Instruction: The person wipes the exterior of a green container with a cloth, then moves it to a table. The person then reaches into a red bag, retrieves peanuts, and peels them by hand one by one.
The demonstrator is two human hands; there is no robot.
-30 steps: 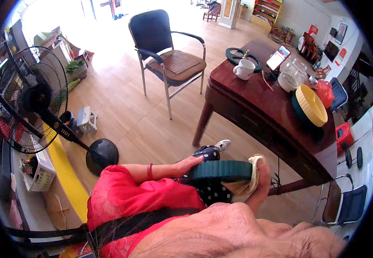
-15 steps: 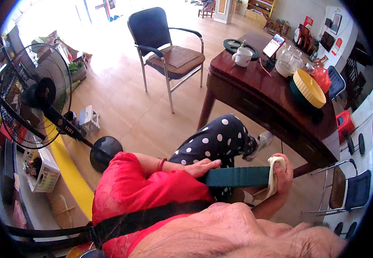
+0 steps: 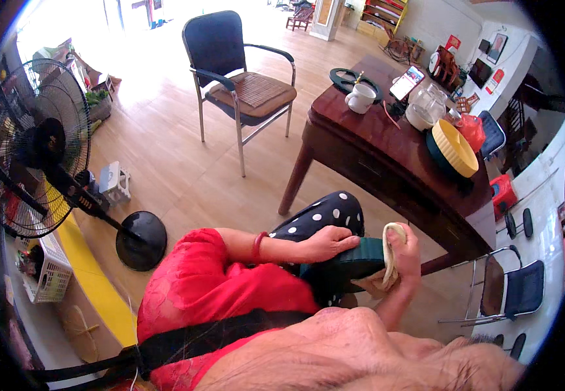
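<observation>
A dark green round container (image 3: pixel 357 260) with a ribbed side rests over my lap, held on edge. My left hand (image 3: pixel 331 244), with a red bangle on its wrist, lies over its upper rim with the fingers curled onto it. At its right side, my right hand (image 3: pixel 405 251) grips a cream cloth (image 3: pixel 379 282), pressed against the container. The cloth is folded between that hand and the green side. The container's lower part is hidden by my red sleeve and body.
Ahead to the right stands a dark wooden table (image 3: pixel 374 146) with a white cup (image 3: pixel 361 99), phone (image 3: pixel 407 82), glass jars and a yellow ribbed round container (image 3: pixel 454 148). A chair (image 3: pixel 243 88) stands ahead. A floor fan (image 3: pixel 48 143) and white basket (image 3: pixel 51 277) are at left.
The green container has turned, so its ribbed round side shows more. My left hand has moved up onto its rim. My right hand and cloth have risen slightly. The whole view has shifted.
</observation>
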